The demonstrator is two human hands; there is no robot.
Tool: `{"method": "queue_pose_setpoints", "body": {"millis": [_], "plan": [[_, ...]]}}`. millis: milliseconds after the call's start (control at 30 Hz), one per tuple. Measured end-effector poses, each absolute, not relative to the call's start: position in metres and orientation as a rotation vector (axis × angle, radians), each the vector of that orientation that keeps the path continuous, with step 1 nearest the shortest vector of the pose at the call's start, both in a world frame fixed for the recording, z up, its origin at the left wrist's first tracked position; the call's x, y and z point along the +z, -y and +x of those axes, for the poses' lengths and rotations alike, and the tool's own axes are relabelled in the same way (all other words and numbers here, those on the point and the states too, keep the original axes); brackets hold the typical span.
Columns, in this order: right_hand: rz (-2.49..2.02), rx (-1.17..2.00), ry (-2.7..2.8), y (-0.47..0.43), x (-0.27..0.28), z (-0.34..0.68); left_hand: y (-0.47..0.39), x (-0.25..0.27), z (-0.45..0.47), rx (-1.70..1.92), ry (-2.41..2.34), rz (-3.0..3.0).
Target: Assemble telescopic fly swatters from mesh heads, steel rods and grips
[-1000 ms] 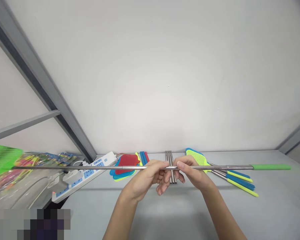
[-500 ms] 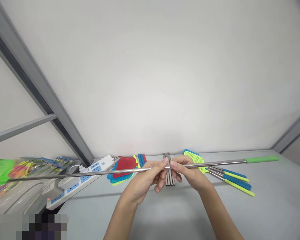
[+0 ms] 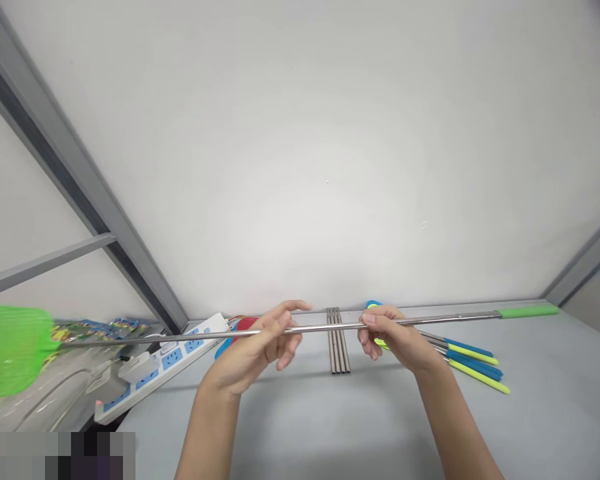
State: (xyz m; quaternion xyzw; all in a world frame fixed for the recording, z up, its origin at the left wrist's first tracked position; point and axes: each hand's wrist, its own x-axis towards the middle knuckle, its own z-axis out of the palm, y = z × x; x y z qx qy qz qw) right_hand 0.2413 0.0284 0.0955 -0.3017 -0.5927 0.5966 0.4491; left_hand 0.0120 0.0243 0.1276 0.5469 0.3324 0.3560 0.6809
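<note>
A long telescopic fly swatter lies level across my view, with its green mesh head (image 3: 15, 350) at the far left and its green grip (image 3: 529, 311) at the far right. Its thin metal rod (image 3: 325, 328) passes through both hands. My right hand (image 3: 397, 337) pinches the rod right of the middle, thumb on top. Further left, my left hand (image 3: 260, 347) holds it more loosely, the thumb along the rod and the index finger stretched out. Several short metal tubes (image 3: 337, 353) lie side by side on the table beyond the gap between my hands.
More fly swatters with blue and yellow grips (image 3: 475, 363) lie on the right, their heads partly behind my right hand. Red and blue swatter heads (image 3: 243, 325) show behind my left hand. A power strip (image 3: 173, 360) with plugs and plastic bags (image 3: 100, 330) fills the left.
My hands have moved apart along the rod, the left one leftward with its fingers loosened, the right one rightward. The green head has turned flatter toward me and shifted slightly right.
</note>
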Motion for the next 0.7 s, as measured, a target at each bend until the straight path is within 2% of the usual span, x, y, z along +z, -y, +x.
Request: {"method": "queue_pose_setpoints", "body": {"millis": [200,400,533,700], "plan": [[-0.780,1.581,1.342,-0.030,0.091,0.283,-0.034,0.124,-0.031,0.977,-0.820,1.089],[-0.791,1.390,0.951,-0.031,0.082,0.319,-0.038,0.123,-0.060,1.206,-0.761,0.947],[-0.693,1.343,0.913,-0.034,0.078,0.318,-0.041,0.121,-0.051,1.177,-0.788,0.946],[-0.748,1.428,1.015,-0.041,0.077,0.291,-0.045,0.115,-0.016,0.994,-0.808,0.998]]}}
